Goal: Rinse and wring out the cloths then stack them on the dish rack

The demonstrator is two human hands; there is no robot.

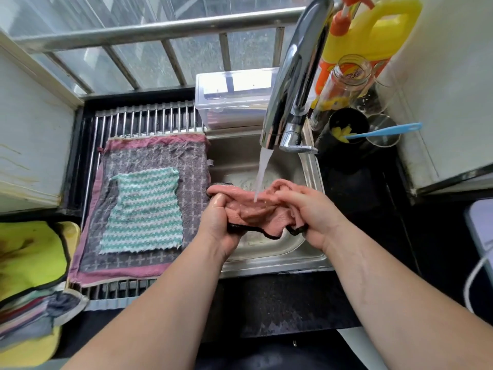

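Pink cloth (253, 213) in grip of left hand (218, 222) and right hand (314, 217); bottle (373, 30) label blurred.

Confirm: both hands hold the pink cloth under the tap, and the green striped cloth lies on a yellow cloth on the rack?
No. In the head view the green striped cloth lies on a maroon-bordered grey cloth, not a yellow one; the rest holds.

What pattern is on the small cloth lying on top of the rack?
Teal and white zigzag stripes on the small cloth, seen in the head view.
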